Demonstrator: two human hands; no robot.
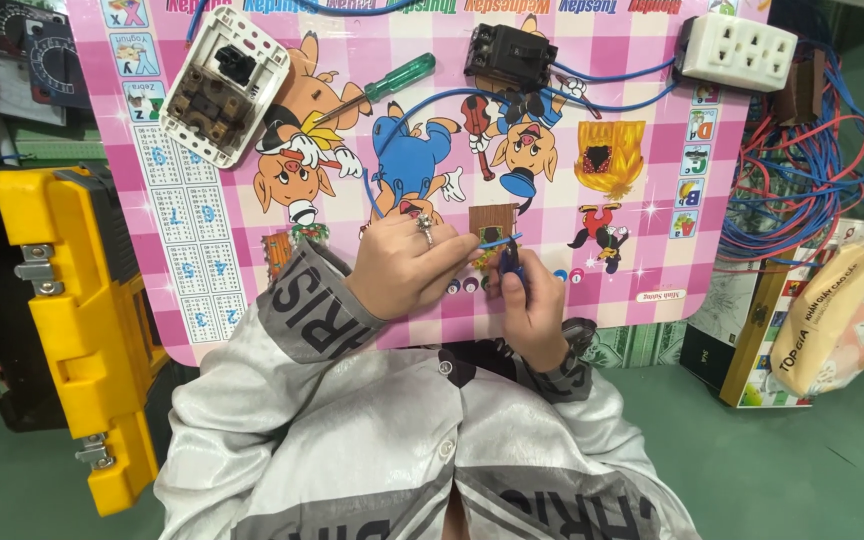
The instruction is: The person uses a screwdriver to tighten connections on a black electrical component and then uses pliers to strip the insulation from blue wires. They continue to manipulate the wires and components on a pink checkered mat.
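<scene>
While the yellow toolbox (72, 330) sits at far left beside the pink board (202, 300), an open switch plate (224, 85) lies on the board's upper left, with a green-handled screwdriver (377, 90) just right of it. Left hand (402, 265), ring on one finger, is closed in a pinch on the thin blue wire (500, 241) near the board's lower middle. Right hand (532, 305) is wrapped shut around a small dark tool (510, 262), likely cutters, its tip touching the wire. Wire looks light, bendy, a bit slippery in its sheath; best pinched close to the working end so it doesn't flop. Farther right: black breaker (510, 55), white socket strip (737, 50), a tangle of red and blue wires (802, 190), a paper bag (842, 310).
</scene>
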